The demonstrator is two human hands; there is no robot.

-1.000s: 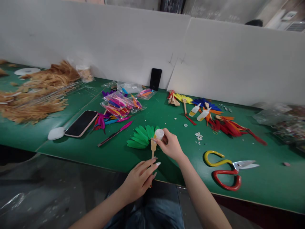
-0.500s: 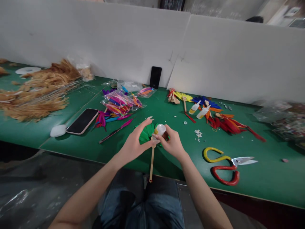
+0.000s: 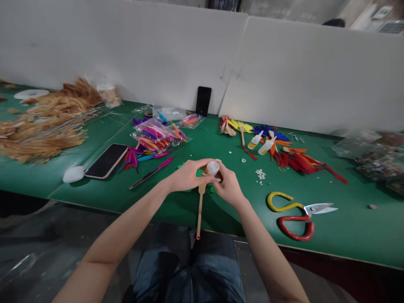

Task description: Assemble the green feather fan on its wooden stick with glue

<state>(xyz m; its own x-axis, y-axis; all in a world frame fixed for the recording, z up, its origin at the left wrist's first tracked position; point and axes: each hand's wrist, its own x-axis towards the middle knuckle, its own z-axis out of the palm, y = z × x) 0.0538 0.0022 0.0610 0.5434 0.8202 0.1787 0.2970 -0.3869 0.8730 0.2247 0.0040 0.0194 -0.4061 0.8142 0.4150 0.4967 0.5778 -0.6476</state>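
Observation:
My right hand is closed around a small glue bottle with a yellow label, its pale round bottom facing up toward me. Against the same bottle, my left hand has its thumb in front and its fingers curled behind. Below both hands lies a fan of green feathers, mostly covered by them. Its flat wooden handle runs toward me past the table edge, with a red bit at the tip. The bottle's nozzle is hidden.
Scissors with yellow and red handles lie at right, near small white beads. Two glue bottles rest among coloured feathers. At left are a phone, a white case, bagged feathers and dried brown plumes.
My left hand has moved right and closed in on the bottle; its fingers were spread apart before. More of the green feathers is covered now. The view has shifted slightly.

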